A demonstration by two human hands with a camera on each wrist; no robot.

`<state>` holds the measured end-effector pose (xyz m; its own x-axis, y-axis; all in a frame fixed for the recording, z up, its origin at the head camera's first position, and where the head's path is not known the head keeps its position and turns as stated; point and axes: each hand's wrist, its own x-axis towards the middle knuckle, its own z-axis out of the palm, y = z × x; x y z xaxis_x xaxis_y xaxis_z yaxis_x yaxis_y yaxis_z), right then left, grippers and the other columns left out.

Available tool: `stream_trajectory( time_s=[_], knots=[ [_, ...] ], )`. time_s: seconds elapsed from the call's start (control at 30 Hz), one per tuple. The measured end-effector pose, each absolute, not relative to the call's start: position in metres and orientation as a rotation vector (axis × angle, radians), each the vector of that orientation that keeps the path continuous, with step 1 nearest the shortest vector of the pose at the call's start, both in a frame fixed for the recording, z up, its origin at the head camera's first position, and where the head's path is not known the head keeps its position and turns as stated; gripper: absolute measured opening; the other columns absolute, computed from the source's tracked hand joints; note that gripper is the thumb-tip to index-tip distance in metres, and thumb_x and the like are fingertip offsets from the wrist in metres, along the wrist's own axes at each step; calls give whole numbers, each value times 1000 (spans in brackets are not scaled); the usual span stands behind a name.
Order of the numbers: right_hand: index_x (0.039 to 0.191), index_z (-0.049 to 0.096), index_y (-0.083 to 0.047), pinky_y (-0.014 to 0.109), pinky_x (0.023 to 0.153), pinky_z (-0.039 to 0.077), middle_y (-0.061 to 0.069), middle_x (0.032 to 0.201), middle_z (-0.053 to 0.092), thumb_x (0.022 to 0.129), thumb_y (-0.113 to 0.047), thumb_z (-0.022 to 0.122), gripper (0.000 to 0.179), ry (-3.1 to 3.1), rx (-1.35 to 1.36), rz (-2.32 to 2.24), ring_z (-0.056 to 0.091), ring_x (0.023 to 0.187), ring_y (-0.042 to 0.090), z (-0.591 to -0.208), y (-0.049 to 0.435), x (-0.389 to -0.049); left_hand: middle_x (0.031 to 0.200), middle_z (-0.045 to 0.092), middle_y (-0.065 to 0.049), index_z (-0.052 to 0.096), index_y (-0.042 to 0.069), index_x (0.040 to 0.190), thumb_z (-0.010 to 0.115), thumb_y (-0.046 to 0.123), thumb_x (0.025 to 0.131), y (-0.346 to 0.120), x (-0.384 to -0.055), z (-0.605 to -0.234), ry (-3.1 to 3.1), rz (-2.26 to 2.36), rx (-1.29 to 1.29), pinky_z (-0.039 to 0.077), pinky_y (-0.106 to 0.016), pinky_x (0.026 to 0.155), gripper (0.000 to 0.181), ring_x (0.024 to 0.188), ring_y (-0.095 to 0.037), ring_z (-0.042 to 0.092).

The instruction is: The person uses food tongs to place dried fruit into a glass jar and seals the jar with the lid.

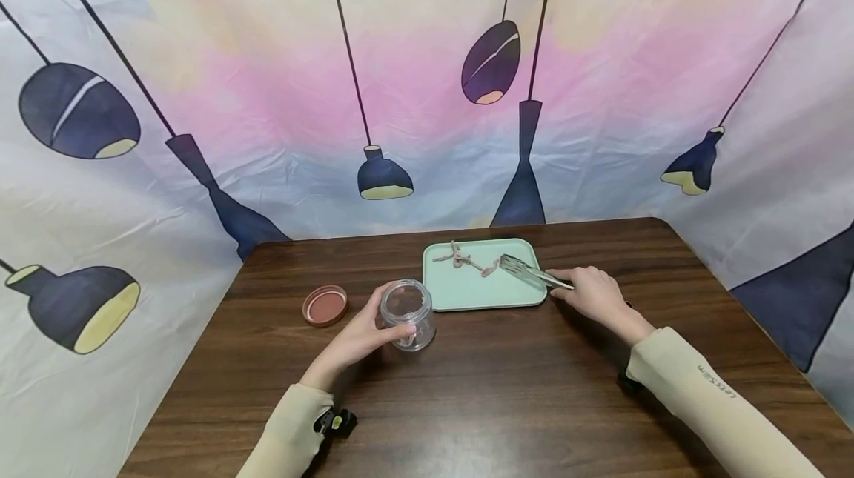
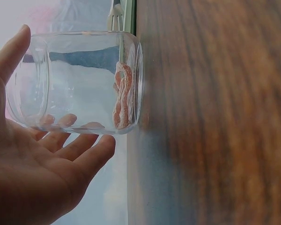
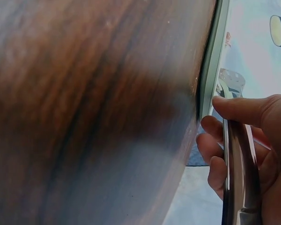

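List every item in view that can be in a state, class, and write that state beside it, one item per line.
Jar: open, upright, held by the left hand
Lid: off the jar, lying on the table
Strips in the jar: lying at the bottom
Tray: flat, partly covered
Strips on the tray: loose, scattered
Tongs: held by the right hand

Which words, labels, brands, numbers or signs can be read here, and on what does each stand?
"Lets": right sleeve; the letters after it are too small to read surely.
Left wrist device: any marking is too small to read.
Jar, lid, tray, tongs: no readable text.
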<state>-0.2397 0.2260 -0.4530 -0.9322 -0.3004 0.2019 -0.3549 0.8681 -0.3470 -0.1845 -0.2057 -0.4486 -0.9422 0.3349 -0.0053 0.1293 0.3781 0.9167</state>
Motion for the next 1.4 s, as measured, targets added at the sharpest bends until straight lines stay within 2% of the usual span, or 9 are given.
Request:
stream_trajectory(
  time_s=[0.37, 0.63, 0.83, 0.97, 1.23, 1.4],
  knots=[
    [132, 68, -12, 29, 43, 23, -5, 44, 35, 91, -23, 77, 44, -2835, 492, 659, 22, 45, 10, -454, 222, -237, 145, 49, -15, 28, 18, 156, 81, 26, 87, -207, -184, -450, 2434, 1610, 431, 36, -51, 108, 87, 131, -31, 50],
    [137, 65, -17, 28, 42, 22, -7, 45, 34, 94, -27, 73, 44, -2757, 463, 746, 25, 40, 11, -430, 216, -237, 146, 48, -15, 27, 17, 156, 82, 26, 87, -206, -183, -449, 2435, 1618, 440, 37, -50, 107, 88, 131, -30, 50],
    [134, 68, -16, 29, 42, 22, -10, 44, 31, 94, -28, 74, 42, -2628, 466, 770, 24, 40, 10, -408, 213, -235, 146, 49, -15, 27, 17, 156, 82, 27, 86, -206, -182, -448, 2442, 1612, 432, 37, -51, 108, 90, 131, -30, 50],
    [132, 69, -15, 27, 42, 21, -12, 44, 30, 93, -26, 75, 41, -2583, 469, 783, 21, 40, 9, -403, 211, -234, 146, 48, -15, 27, 17, 156, 82, 27, 87, -206, -181, -447, 2450, 1604, 422, 36, -52, 108, 89, 132, -30, 49],
    [131, 70, -18, 29, 44, 25, -14, 43, 31, 91, -25, 77, 41, -2575, 517, 823, 22, 39, 7, -401, 195, -226, 147, 46, -20, 26, 12, 156, 80, 26, 88, -207, -181, -449, 2459, 1602, 466, 36, -53, 108, 88, 134, -34, 47],
    [134, 68, -22, 27, 44, 23, -13, 41, 29, 93, -27, 75, 41, -2562, 600, 862, 22, 37, 7, -396, 177, -221, 147, 48, -16, 27, 16, 156, 81, 26, 87, -206, -182, -450, 2466, 1604, 429, 35, -51, 109, 88, 135, -31, 46]
  ],
)
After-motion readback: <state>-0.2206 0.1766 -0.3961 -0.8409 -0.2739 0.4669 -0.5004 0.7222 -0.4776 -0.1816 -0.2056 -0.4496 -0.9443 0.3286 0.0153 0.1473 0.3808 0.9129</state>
